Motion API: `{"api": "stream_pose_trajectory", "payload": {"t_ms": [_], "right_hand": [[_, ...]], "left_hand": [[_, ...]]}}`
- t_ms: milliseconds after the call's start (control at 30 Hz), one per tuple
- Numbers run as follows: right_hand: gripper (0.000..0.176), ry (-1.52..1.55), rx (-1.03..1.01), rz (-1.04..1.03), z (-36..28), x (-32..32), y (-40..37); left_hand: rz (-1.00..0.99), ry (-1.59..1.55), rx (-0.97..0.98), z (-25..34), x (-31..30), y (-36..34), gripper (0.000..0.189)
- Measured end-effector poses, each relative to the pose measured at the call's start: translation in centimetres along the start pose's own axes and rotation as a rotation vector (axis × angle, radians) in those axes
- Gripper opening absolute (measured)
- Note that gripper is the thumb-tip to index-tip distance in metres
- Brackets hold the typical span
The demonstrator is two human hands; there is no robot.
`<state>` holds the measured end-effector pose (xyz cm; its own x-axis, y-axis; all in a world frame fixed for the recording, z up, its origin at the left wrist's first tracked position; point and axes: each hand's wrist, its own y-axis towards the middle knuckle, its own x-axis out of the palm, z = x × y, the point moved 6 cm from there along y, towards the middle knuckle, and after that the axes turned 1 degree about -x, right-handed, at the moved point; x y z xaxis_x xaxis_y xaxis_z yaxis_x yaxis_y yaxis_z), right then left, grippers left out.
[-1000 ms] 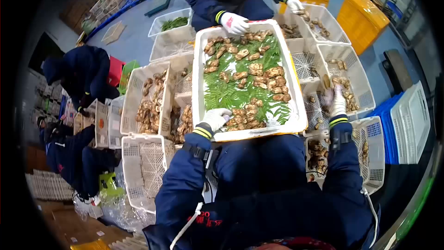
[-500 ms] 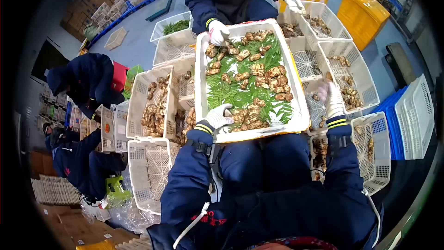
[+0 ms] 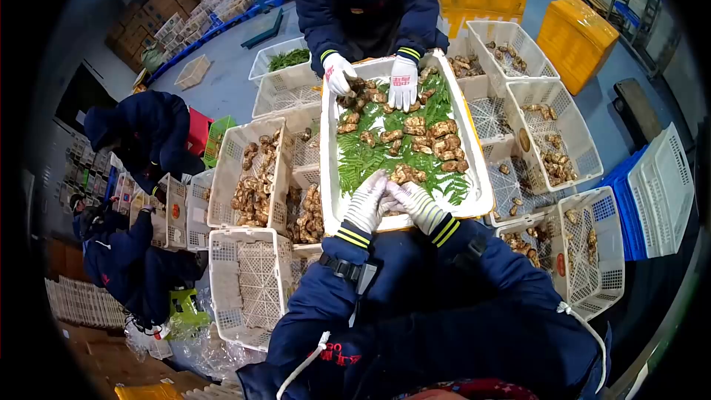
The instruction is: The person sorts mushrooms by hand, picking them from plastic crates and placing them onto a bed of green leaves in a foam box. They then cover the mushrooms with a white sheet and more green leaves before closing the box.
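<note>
A white foam box (image 3: 332,133) lies across my lap, lined with green fern leaves (image 3: 361,158) and bearing brown-and-white mushrooms (image 3: 446,139). My left hand (image 3: 366,203), in a striped white glove, curls over mushrooms at the box's near edge. Opposite it, my right hand (image 3: 418,206) bends over the same cluster, fingertips meeting those of the left. Most of what they grip is hidden beneath the gloves. Just beyond my fingertips rests another mushroom (image 3: 406,173). At the far end, a co-worker's gloved hands (image 3: 404,83) touch mushrooms in the same box.
Mesh crates with mushrooms stand on both sides, such as a left crate (image 3: 216,187) and a right crate (image 3: 527,135). Yellow boxes (image 3: 576,43) stand at the back right. Stacked blue and white crates (image 3: 661,191) are at far right. Other people work at left.
My right hand has come from the right-hand crates to the box's near edge, meeting my left. The co-worker's hand from the crates on that side now lies over the box's far end.
</note>
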<state>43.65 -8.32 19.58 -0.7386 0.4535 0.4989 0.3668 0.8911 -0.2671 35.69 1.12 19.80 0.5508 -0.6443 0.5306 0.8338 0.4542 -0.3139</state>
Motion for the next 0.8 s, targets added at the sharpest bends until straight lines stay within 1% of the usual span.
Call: {"api": "stream_pose_trajectory", "payload": {"t_ms": [33, 67, 100, 167, 200, 233, 300, 333, 367, 433, 467, 500, 567, 600, 633, 667, 700, 733, 767, 800], "right_hand": [[0.048, 0.023, 0.038, 0.027, -0.1, -0.1, -0.3], [0.044, 0.095, 0.020, 0.037, -0.5, -0.1, -0.7], [0.041, 0.287, -0.105, 0.115, -1.3, -0.7, -1.6], [0.040, 0.290, -0.201, 0.214, -4.3, -3.9, -3.6], [0.039, 0.275, -0.242, 0.269, -5.8, -6.0, -4.9], [0.038, 0.233, -0.278, 0.330, -7.1, -8.9, -6.3], [0.038, 0.314, -0.466, 0.492, -8.5, -16.8, -9.4], [0.039, 0.183, -0.502, 0.627, -9.4, -20.7, -11.9], [0.040, 0.048, -0.518, 0.772, -10.3, -24.5, -14.5], [0.041, 0.076, -0.533, 1.085, -11.0, -29.5, -20.4], [0.045, 0.100, -0.546, 1.097, -9.9, -34.2, -22.7], [0.049, 0.124, -0.559, 1.108, -8.7, -39.0, -24.9], [0.053, 0.167, -0.595, 1.231, -3.6, -50.7, -30.3], [0.056, 0.192, -0.607, 1.296, -0.6, -55.9, -33.1], [0.058, 0.207, -0.621, 1.345, 1.6, -59.6, -35.3], [0.055, 0.309, -0.546, 1.361, 2.1, -57.9, -36.4], [0.051, 0.466, -0.485, 1.458, 2.7, -56.5, -37.0], [0.056, 0.530, -0.496, 1.365, 5.4, -59.2, -36.4], [0.061, 0.587, -0.533, 1.290, 7.2, -62.0, -37.8], [0.064, 0.426, -0.451, 1.250, 5.2, -56.4, -37.3]], "left_hand": [[0.003, 0.058, 0.019, 0.1, 0.5, -0.2, 0.050], [-0.067, 0.080, -0.019, 0.3, 1.0, -0.1, 0.054], [-0.108, 0.151, -0.064, 0.9, 1.1, 0.3, 0.056], [0.021, 0.300, -0.150, 3.5, -0.2, 0.9, 0.058], [0.070, 0.377, -0.084, 3.7, -3.1, 2.8, 0.057], [0.062, 0.557, 0.034, 4.1, -5.3, 4.0, 0.052], [0.146, 0.994, 0.214, 4.3, -8.5, 5.1, 0.045], [0.131, 1.236, 0.188, 3.7, -8.6, 5.2, 0.038], [0.139, 1.437, 0.087, 3.9, -7.2, 4.1, 0.036], [0.025, 1.427, -0.030, 0.9, -7.7, 4.6, 0.033], [0.057, 1.264, -0.274, -1.2, -8.6, 5.1, 0.034], [0.023, 1.627, -0.193, -0.9, -6.8, 5.4, 0.039], [0.048, 1.870, -0.183, -1.0, -4.5, 5.8, 0.047], [0.104, 1.895, -0.188, -1.4, -4.9, 6.5, 0.054], [0.064, 1.917, -0.208, -1.6, -4.6, 6.7, 0.053], [0.082, 1.969, -0.206, -1.5, -4.3, 6.9, 0.049], [0.100, 2.023, -0.202, -1.3, -4.0, 7.0, 0.045], [0.057, 1.966, -0.073, -2.3, -5.6, 7.8, 0.042], [0.044, 1.985, -0.149, -1.8, -4.6, 7.3, 0.035], [0.069, 1.954, -0.162, -1.7, -4.6, 7.4, 0.035]]}}
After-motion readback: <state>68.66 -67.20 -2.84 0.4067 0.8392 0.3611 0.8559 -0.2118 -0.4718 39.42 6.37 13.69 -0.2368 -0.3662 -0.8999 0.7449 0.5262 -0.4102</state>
